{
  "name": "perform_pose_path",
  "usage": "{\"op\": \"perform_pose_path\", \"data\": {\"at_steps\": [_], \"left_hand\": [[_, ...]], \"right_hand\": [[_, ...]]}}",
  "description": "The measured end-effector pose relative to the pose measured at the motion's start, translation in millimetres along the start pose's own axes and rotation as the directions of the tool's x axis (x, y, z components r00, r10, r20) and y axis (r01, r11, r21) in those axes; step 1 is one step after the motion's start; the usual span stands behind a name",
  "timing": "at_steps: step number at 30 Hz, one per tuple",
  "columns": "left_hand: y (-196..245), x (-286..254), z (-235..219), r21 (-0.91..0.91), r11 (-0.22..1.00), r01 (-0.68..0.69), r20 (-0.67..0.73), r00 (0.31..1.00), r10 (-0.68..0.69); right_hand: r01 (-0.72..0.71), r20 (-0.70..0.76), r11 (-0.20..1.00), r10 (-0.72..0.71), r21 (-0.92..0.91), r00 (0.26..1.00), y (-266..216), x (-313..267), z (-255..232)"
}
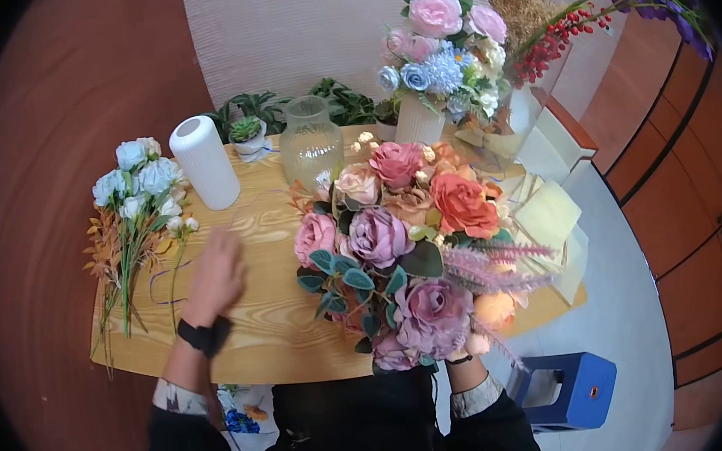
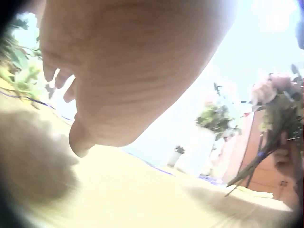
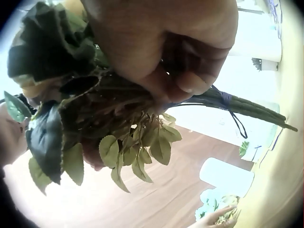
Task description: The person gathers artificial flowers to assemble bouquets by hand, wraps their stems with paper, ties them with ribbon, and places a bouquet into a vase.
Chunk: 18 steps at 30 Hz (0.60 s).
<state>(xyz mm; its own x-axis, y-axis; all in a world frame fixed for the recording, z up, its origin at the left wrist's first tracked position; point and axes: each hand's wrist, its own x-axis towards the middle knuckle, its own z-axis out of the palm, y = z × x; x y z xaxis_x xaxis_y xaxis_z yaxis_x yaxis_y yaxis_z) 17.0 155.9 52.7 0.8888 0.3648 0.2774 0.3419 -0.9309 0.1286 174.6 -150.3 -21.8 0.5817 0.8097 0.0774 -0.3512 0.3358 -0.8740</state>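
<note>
My right hand [image 3: 166,38] grips the green stems [image 3: 256,113] of a large bouquet [image 1: 382,236] of mauve, pink and orange roses. In the head view the blooms hide most of this hand. A purple tie [image 3: 226,99] circles the stems below the fingers. My left hand [image 1: 218,277] is over the left part of the table, slightly blurred, its fingers loose and holding nothing. Beside it, at the table's left side, lies a bunch of pale blue flowers [image 1: 157,176] with long stems and orange-brown leaves.
Along the back of the wooden table [image 1: 264,341] stand a white ribbed vase [image 1: 205,163], a small potted succulent [image 1: 246,132], a glass vase [image 1: 311,140] and a vase of pink and blue flowers [image 1: 442,72]. Cream wrapping paper [image 1: 549,213] lies right; a blue stool [image 1: 577,391] stands below.
</note>
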Motion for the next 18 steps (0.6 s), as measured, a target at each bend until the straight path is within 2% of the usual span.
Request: {"op": "perform_pose_path", "data": {"at_steps": [1, 2, 3, 4, 8, 9, 11, 12, 13, 14, 15, 16, 18], "left_hand": [[24, 2, 3, -0.315, 0.943, -0.110, -0.040, 0.994, 0.102], [52, 4, 1, -0.591, 0.779, -0.208, -0.112, 0.978, 0.176], [87, 5, -29, -0.580, 0.815, 0.010, 0.255, 0.952, 0.170], [109, 5, -58, -0.492, 0.845, 0.210, 0.585, 0.798, 0.142], [121, -9, -46, -0.518, 0.822, 0.234, 0.575, 0.808, 0.132], [136, 10, -46, -0.527, 0.816, 0.238, 0.572, 0.809, 0.133], [133, 0, -41, -0.540, 0.804, 0.248, 0.569, 0.812, 0.131], [132, 0, -40, -0.545, 0.800, 0.251, 0.567, 0.813, 0.131], [135, 2, -38, -0.551, 0.795, 0.253, 0.565, 0.814, 0.133], [139, 5, -37, -0.558, 0.790, 0.254, 0.562, 0.816, 0.134], [135, 2, -36, -0.565, 0.784, 0.256, 0.557, 0.819, 0.134], [131, -4, -34, -0.572, 0.778, 0.260, 0.551, 0.824, 0.130], [132, 1, -34, -0.584, 0.766, 0.267, 0.540, 0.833, 0.122]], "right_hand": [[-0.007, -0.004, 1.000, 0.007, 0.010, 1.000, 1, 4, 2], [-0.016, 0.000, 1.000, 0.016, 0.019, 1.000, 3, 7, 5], [-0.026, 0.009, 0.999, 0.026, 0.026, 1.000, 5, 8, 6], [-0.036, 0.021, 0.999, 0.035, 0.033, 0.999, 7, 4, 5], [-0.067, 0.047, 0.996, 0.064, 0.053, 0.997, 13, 11, 12], [-0.073, 0.050, 0.996, 0.070, 0.060, 0.996, 19, -1, 10], [-0.087, 0.058, 0.993, 0.082, 0.076, 0.995, 27, -26, 1], [-0.091, 0.062, 0.992, 0.086, 0.086, 0.994, 17, -4, 3], [-0.094, 0.064, 0.991, 0.088, 0.095, 0.994, 18, -8, 0], [-0.097, 0.067, 0.990, 0.091, 0.103, 0.994, 5, 22, 3], [-0.101, 0.072, 0.989, 0.094, 0.109, 0.993, 12, -11, 9], [-0.107, 0.081, 0.988, 0.098, 0.114, 0.992, 15, 6, 3], [-0.117, 0.099, 0.985, 0.105, 0.126, 0.990, 20, 0, 4]]}}
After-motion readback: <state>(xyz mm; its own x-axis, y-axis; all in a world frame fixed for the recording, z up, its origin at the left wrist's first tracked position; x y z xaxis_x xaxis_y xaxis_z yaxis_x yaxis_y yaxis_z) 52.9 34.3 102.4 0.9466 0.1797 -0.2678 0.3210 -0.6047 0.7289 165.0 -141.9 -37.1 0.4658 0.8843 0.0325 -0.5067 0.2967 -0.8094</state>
